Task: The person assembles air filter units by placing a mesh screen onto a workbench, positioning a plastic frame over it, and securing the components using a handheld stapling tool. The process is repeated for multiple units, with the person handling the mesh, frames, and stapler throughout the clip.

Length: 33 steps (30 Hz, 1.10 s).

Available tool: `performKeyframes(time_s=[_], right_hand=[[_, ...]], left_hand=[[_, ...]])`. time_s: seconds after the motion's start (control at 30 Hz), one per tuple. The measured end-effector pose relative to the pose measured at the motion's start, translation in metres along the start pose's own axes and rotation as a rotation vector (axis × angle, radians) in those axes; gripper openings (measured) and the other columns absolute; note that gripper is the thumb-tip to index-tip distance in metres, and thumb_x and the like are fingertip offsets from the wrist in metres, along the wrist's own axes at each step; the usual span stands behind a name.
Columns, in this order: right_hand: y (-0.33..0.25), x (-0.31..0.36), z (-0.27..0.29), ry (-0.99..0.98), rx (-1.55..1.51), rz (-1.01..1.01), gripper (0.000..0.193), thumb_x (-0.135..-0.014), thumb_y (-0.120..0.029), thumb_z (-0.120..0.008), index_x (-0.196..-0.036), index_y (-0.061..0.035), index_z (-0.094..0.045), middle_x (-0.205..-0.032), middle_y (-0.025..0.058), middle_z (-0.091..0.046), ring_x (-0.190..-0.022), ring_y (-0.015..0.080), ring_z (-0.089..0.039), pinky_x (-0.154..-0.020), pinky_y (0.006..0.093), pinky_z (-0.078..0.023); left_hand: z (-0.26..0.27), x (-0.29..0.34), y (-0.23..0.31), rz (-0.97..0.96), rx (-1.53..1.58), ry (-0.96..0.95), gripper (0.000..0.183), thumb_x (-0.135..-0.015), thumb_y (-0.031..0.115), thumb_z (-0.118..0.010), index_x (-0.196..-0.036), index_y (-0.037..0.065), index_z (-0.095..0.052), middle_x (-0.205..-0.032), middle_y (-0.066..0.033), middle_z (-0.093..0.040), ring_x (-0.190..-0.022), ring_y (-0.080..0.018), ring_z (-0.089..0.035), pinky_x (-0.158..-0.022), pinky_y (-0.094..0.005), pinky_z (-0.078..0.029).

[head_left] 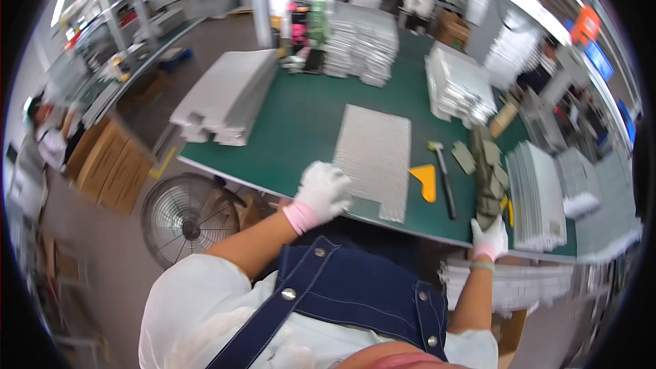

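A flat grey sheet with a fine dotted texture (372, 157) lies on the green table in front of me, with a notch in its near edge. My left hand (322, 193), in a white glove with a pink cuff, is at the sheet's near left edge, fingers loosely curved and apart. At the table's front edge on the right, my gloved right hand (490, 239) is beside the near end of a row of olive-green wrapped blocks (488, 171). Its thumb and fingers are apart, and I see nothing held. Between sheet and blocks lie a yellow scraper (425, 182) and a hammer (445, 178).
Stacks of grey panels stand at the left (229, 92), the back (362, 37) and the far right (458, 82). More panels (536, 195) stand upright at the right. A floor fan (191, 222) and cardboard boxes (113, 167) are left of the table. Other people work farther off.
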State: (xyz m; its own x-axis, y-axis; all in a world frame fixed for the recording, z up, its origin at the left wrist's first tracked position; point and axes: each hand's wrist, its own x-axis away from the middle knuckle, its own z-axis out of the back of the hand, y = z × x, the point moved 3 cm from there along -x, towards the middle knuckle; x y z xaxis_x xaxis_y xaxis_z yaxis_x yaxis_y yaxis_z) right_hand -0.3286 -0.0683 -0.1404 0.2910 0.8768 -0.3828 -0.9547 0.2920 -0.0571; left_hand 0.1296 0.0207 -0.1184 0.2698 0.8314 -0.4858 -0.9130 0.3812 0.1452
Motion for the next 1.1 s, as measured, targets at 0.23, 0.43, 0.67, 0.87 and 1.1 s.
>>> performKeyframes(time_s=[0.23,0.43,0.67,0.87,1.1], right_hand=[[-0.003,-0.008,-0.029,-0.156,0.079,0.118,0.032,-0.093,-0.034,-0.058,-0.105,-0.0041,-0.061,-0.108,0.0186,-0.065,-0.102,0.0363,-0.062,-0.085,0.0496,-0.049],[-0.007,-0.016,-0.031,-0.078,0.049,0.53,0.016,-0.096,-0.017,-0.05,-0.094,-0.004,-0.059,-0.089,0.0188,-0.065,-0.082,0.0378,-0.065,-0.072,0.0488,-0.051],[0.024,-0.032,0.002,0.069,-0.276,0.252,0.037,-0.093,-0.033,-0.061,-0.109,0.0006,-0.067,-0.104,0.0245,-0.067,-0.098,0.0411,-0.064,-0.088,0.0468,-0.049],[0.069,-0.043,-0.01,0.207,-0.621,-0.151,0.032,-0.089,-0.031,-0.065,-0.107,-0.0041,-0.071,-0.102,0.0202,-0.07,-0.1,0.0357,-0.067,-0.089,0.0398,-0.05],[0.065,-0.001,-0.02,0.019,-0.434,-0.11,0.033,-0.085,-0.032,-0.069,-0.103,-0.0052,-0.072,-0.098,0.0164,-0.071,-0.095,0.0315,-0.068,-0.086,0.0403,-0.052]], left_hand=[[-0.031,0.045,0.009,-0.102,0.129,-0.141,0.042,-0.072,0.034,-0.076,-0.103,0.009,-0.063,-0.106,-0.0082,-0.06,-0.103,-0.0273,-0.057,-0.09,-0.0429,-0.045],[-0.01,0.049,0.02,-0.13,0.119,0.04,0.039,-0.071,0.028,-0.078,-0.101,0.008,-0.064,-0.108,-0.0082,-0.06,-0.106,-0.0288,-0.057,-0.092,-0.0438,-0.046],[-0.029,0.067,0.014,-0.023,0.547,-0.077,0.027,-0.078,0.028,-0.073,-0.095,0.006,-0.069,-0.083,-0.0101,-0.065,-0.078,-0.0289,-0.063,-0.076,-0.0391,-0.051],[-0.061,0.097,0.011,1.202,1.415,-0.534,0.071,-0.095,0.054,-0.055,-0.134,-0.004,-0.049,-0.122,-0.0179,-0.062,-0.084,-0.0153,-0.059,-0.068,-0.0238,-0.046],[-0.079,0.068,0.021,1.403,1.766,-0.439,0.09,-0.09,0.061,-0.059,-0.146,-0.004,-0.033,-0.134,-0.0159,-0.052,-0.087,-0.0125,-0.057,-0.059,-0.022,-0.041]])
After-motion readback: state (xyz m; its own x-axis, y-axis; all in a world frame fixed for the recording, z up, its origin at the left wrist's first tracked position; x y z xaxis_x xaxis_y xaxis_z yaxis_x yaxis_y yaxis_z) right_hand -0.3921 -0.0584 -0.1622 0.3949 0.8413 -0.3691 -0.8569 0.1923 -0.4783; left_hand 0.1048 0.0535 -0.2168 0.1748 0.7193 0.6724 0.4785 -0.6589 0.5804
